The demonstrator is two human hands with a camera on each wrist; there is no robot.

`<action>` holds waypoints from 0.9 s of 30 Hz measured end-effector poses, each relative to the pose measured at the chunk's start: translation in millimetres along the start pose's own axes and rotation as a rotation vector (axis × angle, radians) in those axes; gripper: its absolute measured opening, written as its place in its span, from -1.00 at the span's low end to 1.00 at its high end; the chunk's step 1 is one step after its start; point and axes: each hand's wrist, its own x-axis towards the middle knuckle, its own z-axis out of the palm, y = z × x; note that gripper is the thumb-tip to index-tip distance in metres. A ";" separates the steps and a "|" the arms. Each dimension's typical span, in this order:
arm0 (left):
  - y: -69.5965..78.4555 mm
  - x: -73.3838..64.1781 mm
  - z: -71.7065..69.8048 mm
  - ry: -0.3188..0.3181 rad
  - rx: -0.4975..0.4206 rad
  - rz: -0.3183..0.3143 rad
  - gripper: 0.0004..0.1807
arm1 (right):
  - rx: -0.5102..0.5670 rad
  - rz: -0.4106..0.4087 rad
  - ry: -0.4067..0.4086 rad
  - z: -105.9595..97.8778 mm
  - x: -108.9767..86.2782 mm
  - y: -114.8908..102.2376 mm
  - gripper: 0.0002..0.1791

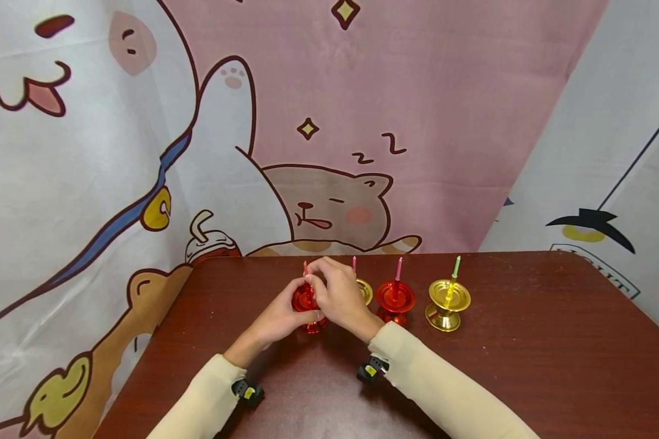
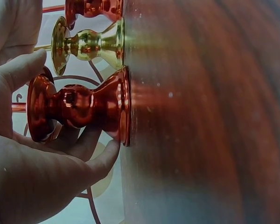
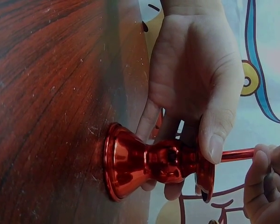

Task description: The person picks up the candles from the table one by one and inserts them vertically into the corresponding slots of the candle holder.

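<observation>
A red metallic candle holder (image 1: 315, 327) stands upright on the table, with a thin red candle (image 1: 305, 267) rising from its dish. My left hand (image 1: 285, 314) holds this red candle holder (image 3: 165, 161) from the left side, its fingers around the stem and dish. From the right, my right hand (image 1: 340, 296) pinches the slender red stick (image 3: 238, 155) just above the dish. The fingertips of both hands come close together there and partly hide it. Seen in the left wrist view, the base of the holder (image 2: 116, 107) touches the tabletop.
To the right stand a gold holder (image 1: 366, 291) with a pink candle, mostly behind my right hand, a red holder (image 1: 395, 297) with a pink candle (image 1: 399, 269), and a gold holder (image 1: 449, 297) with a green candle (image 1: 456, 267). A cartoon cloth (image 1: 445, 122) hangs behind the brown table (image 1: 527, 366).
</observation>
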 end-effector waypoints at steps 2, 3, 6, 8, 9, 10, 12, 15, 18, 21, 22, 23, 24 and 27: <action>0.3 -0.4 -0.3 -0.001 0.003 -0.002 -0.13 | -0.002 0.004 -0.007 -0.6 -0.2 -0.7 -0.95; 0.6 -0.5 -0.4 -0.002 0.002 -0.001 -0.12 | -0.003 0.004 -0.010 -1.0 -0.3 -0.8 -0.96; 1.2 -0.5 0.1 -0.003 0.000 0.002 -0.12 | -0.011 0.005 -0.025 -1.8 -0.5 -0.4 -0.96; 1.4 -0.4 0.1 -0.001 0.003 0.002 -0.13 | -0.016 0.005 -0.036 -2.4 -0.5 -0.2 -0.96; 1.5 -0.4 0.1 0.000 0.006 0.001 -0.13 | -0.018 0.006 -0.040 -2.6 -0.4 0.0 -0.96; 1.6 -0.1 0.3 -0.001 0.007 0.001 -0.13 | -0.020 0.006 -0.043 -3.1 -0.5 0.2 -0.95; 2.2 0.6 0.8 -0.003 0.008 0.002 -0.13 | -0.023 0.007 -0.047 -4.1 -0.6 1.1 -0.95; 2.7 1.3 1.5 -0.009 0.006 0.001 -0.13 | -0.029 0.012 -0.047 -5.0 -1.2 2.4 -0.95; 2.7 1.4 2.2 -0.014 0.004 -0.003 -0.13 | -0.041 0.021 -0.041 -6.3 -3.1 2.4 -0.94; 2.6 1.4 2.6 -0.019 0.002 -0.009 -0.12 | -0.042 0.035 -0.037 -8.5 -6.8 0.3 -0.91; 2.6 1.4 2.7 -0.021 -0.001 -0.010 -0.12 | -0.042 0.039 -0.033 -9.8 -8.2 -0.9 -0.90; 2.6 1.6 2.9 -0.022 -0.003 -0.012 -0.13 | -0.046 0.046 -0.030 -11.7 -9.8 -2.6 -0.90; 2.5 1.9 3.0 -0.023 -0.006 -0.013 -0.13 | -0.048 0.051 -0.028 -14.2 -11.6 -4.5 -0.89; 2.8 2.8 4.0 -0.023 -0.019 -0.016 -0.13 | -0.039 0.051 -0.025 -24.5 -16.7 -10.5 -0.89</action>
